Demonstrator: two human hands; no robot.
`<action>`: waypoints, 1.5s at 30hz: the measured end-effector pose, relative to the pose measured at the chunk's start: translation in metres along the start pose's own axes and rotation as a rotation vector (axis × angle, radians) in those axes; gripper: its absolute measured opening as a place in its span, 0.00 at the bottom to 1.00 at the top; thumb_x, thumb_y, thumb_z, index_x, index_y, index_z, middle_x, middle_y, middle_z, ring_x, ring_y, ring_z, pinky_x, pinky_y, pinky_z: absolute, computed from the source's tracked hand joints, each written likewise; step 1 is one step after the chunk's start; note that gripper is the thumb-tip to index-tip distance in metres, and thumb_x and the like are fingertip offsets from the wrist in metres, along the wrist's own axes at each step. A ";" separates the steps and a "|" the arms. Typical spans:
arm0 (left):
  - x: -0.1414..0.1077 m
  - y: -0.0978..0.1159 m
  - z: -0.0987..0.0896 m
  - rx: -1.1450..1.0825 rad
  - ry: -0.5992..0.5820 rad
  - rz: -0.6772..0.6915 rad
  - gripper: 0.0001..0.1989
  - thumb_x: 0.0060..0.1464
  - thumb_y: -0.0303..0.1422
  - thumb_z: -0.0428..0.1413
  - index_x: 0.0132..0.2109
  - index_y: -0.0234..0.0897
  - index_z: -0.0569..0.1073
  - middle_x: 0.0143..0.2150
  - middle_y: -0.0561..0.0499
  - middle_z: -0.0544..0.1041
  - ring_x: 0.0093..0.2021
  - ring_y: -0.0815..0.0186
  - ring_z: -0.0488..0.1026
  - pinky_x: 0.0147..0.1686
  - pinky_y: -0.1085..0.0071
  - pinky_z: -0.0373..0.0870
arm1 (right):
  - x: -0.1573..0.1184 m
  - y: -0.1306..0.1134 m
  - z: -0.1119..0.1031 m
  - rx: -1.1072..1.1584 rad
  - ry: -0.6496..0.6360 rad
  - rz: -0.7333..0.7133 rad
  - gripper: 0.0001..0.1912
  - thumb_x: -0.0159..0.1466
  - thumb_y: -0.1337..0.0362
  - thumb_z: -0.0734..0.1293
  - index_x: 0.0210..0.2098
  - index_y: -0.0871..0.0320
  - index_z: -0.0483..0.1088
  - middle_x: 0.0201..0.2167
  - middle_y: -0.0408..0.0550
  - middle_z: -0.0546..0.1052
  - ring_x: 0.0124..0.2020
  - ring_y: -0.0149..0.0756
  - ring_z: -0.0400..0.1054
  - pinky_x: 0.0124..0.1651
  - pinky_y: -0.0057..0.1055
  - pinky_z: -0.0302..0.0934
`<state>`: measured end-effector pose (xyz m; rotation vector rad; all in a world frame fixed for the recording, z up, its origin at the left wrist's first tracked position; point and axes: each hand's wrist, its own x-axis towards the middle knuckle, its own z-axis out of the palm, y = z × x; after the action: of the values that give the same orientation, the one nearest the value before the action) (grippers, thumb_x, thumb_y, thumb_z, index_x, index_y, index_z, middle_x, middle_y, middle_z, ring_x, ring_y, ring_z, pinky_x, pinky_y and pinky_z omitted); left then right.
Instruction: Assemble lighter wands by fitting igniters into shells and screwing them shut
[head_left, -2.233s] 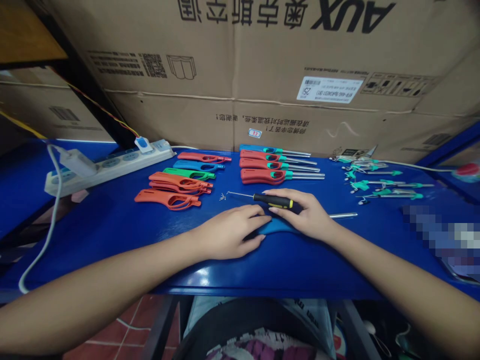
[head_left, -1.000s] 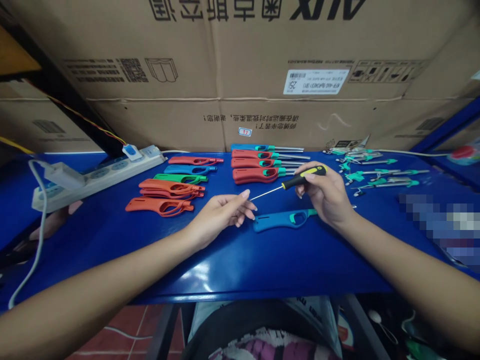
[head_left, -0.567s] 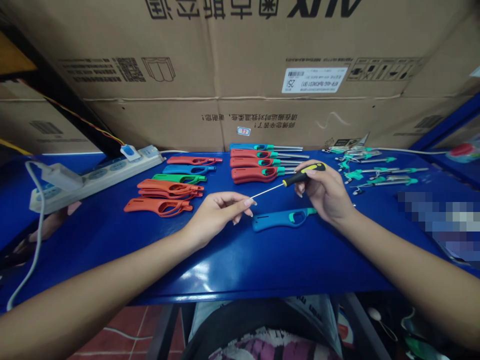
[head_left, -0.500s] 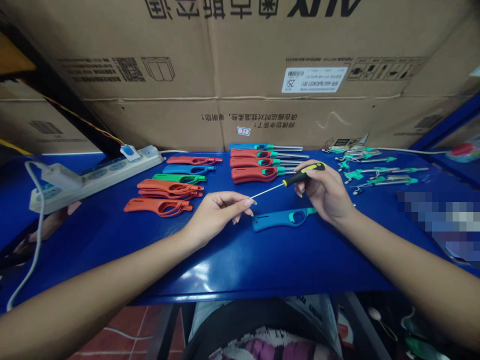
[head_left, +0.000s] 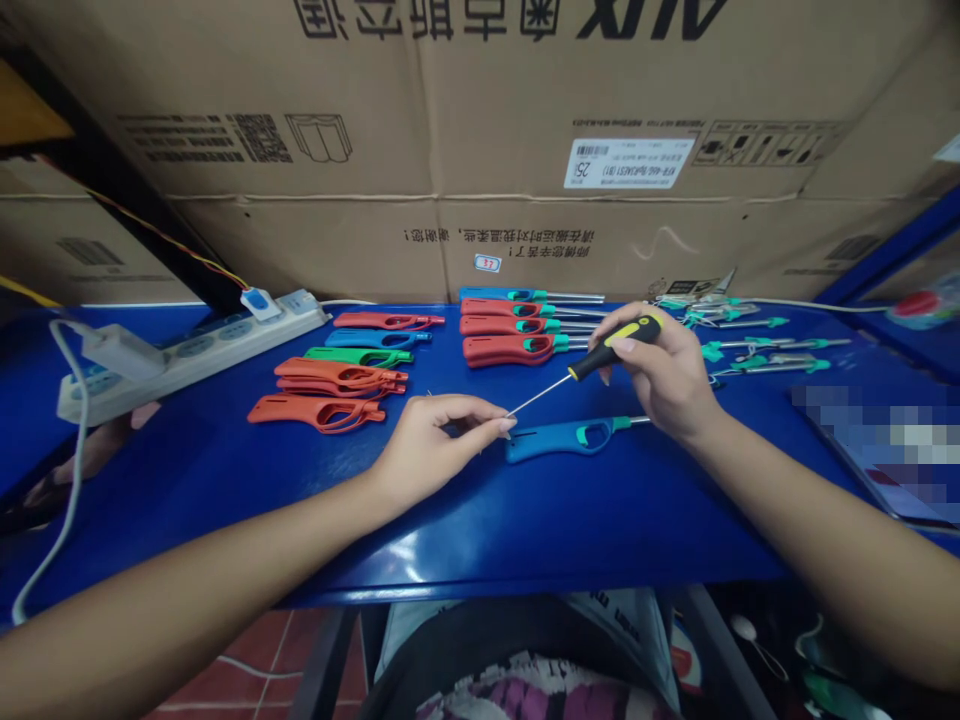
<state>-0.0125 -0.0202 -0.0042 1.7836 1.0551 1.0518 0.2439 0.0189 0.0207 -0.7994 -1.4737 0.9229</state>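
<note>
- Power strip [head_left: 199, 350]: well left of left hand [head_left: 431, 445].
- Coloured casings [head_left: 315, 374]: left of and beyond left hand.
- Left hand: thumb and forefinger pinched together at screwdriver [head_left: 615, 345] tip; anything between them too small to tell.
- Four lighters [head_left: 499, 350]: beyond both hands.
- Blue lighter [head_left: 559, 440]: on table [head_left: 480, 540], between hands.
- Right hand [head_left: 671, 375]: grasping screwdriver handle.
- Metal tubes [head_left: 791, 365]: beyond right hand, rightward.
</note>
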 end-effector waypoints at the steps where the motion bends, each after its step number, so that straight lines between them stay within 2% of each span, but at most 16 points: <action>1: 0.000 0.000 0.000 0.022 -0.007 0.017 0.07 0.57 0.36 0.65 0.37 0.37 0.84 0.33 0.50 0.85 0.30 0.67 0.78 0.33 0.73 0.74 | 0.002 -0.006 0.002 -0.010 -0.022 -0.013 0.10 0.60 0.56 0.73 0.37 0.54 0.75 0.33 0.45 0.76 0.27 0.33 0.69 0.26 0.32 0.66; 4: 0.000 0.000 0.000 0.072 -0.056 0.064 0.07 0.59 0.36 0.63 0.38 0.38 0.84 0.35 0.49 0.85 0.33 0.65 0.79 0.36 0.70 0.75 | 0.005 -0.026 0.015 -0.046 -0.093 0.011 0.14 0.62 0.53 0.73 0.44 0.52 0.73 0.37 0.46 0.78 0.27 0.33 0.71 0.23 0.31 0.68; 7: 0.001 -0.002 0.001 0.097 -0.113 0.150 0.06 0.58 0.34 0.64 0.37 0.38 0.84 0.36 0.48 0.84 0.36 0.64 0.79 0.38 0.69 0.74 | 0.004 -0.041 0.031 -0.124 -0.112 -0.044 0.19 0.62 0.56 0.74 0.50 0.49 0.69 0.34 0.43 0.77 0.24 0.30 0.69 0.23 0.29 0.69; 12: -0.001 -0.005 0.003 0.094 -0.134 0.165 0.02 0.55 0.32 0.66 0.35 0.38 0.84 0.38 0.49 0.79 0.38 0.65 0.78 0.43 0.67 0.74 | -0.004 -0.041 0.048 -0.217 -0.171 -0.138 0.20 0.61 0.59 0.75 0.49 0.50 0.66 0.37 0.43 0.75 0.29 0.31 0.72 0.29 0.28 0.71; 17: -0.005 -0.006 0.005 0.111 -0.183 0.206 0.02 0.55 0.31 0.67 0.36 0.39 0.83 0.43 0.48 0.78 0.44 0.63 0.77 0.49 0.63 0.74 | -0.015 -0.026 0.047 -0.216 -0.189 -0.140 0.29 0.60 0.59 0.76 0.58 0.46 0.63 0.36 0.43 0.74 0.32 0.36 0.74 0.33 0.33 0.73; 20: -0.004 -0.007 0.005 0.158 -0.209 0.240 0.03 0.56 0.33 0.67 0.38 0.40 0.83 0.44 0.48 0.79 0.46 0.61 0.77 0.52 0.61 0.72 | -0.019 -0.020 0.045 -0.205 -0.146 -0.150 0.28 0.61 0.59 0.75 0.57 0.45 0.63 0.36 0.44 0.73 0.31 0.36 0.73 0.32 0.33 0.73; 24: -0.002 -0.008 0.002 0.258 -0.200 0.306 0.15 0.53 0.38 0.69 0.46 0.40 0.80 0.48 0.48 0.80 0.50 0.58 0.75 0.55 0.59 0.70 | -0.020 -0.019 0.045 -0.209 -0.047 -0.240 0.27 0.61 0.64 0.75 0.56 0.44 0.64 0.39 0.45 0.73 0.33 0.37 0.72 0.34 0.35 0.72; 28: -0.001 -0.010 0.001 0.342 -0.229 0.320 0.22 0.55 0.39 0.68 0.54 0.39 0.76 0.52 0.47 0.80 0.54 0.58 0.73 0.57 0.59 0.68 | -0.019 -0.017 0.045 -0.182 -0.052 -0.273 0.28 0.61 0.68 0.74 0.56 0.44 0.64 0.39 0.45 0.72 0.34 0.36 0.72 0.33 0.34 0.71; 39: -0.002 -0.015 0.000 0.373 -0.282 0.312 0.18 0.59 0.32 0.63 0.55 0.37 0.74 0.51 0.47 0.81 0.52 0.59 0.74 0.54 0.60 0.71 | -0.022 -0.009 0.045 -0.249 -0.072 -0.241 0.28 0.62 0.63 0.74 0.58 0.43 0.63 0.40 0.45 0.74 0.33 0.37 0.72 0.34 0.36 0.71; 42: -0.001 -0.016 0.001 0.374 -0.285 0.325 0.18 0.59 0.32 0.63 0.55 0.36 0.74 0.52 0.47 0.80 0.52 0.59 0.74 0.55 0.60 0.70 | -0.021 -0.007 0.044 -0.271 -0.099 -0.280 0.28 0.64 0.64 0.72 0.60 0.44 0.62 0.42 0.45 0.74 0.34 0.36 0.72 0.34 0.35 0.73; 45: 0.000 -0.016 0.001 0.368 -0.287 0.326 0.17 0.59 0.32 0.64 0.55 0.37 0.74 0.51 0.47 0.80 0.52 0.60 0.74 0.55 0.60 0.70 | -0.019 -0.002 0.042 -0.297 -0.144 -0.399 0.30 0.63 0.66 0.72 0.61 0.47 0.60 0.49 0.48 0.74 0.35 0.34 0.73 0.34 0.33 0.74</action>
<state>-0.0157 -0.0154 -0.0194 2.3839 0.8346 0.7836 0.2039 -0.0030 0.0129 -0.6239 -1.8421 0.4744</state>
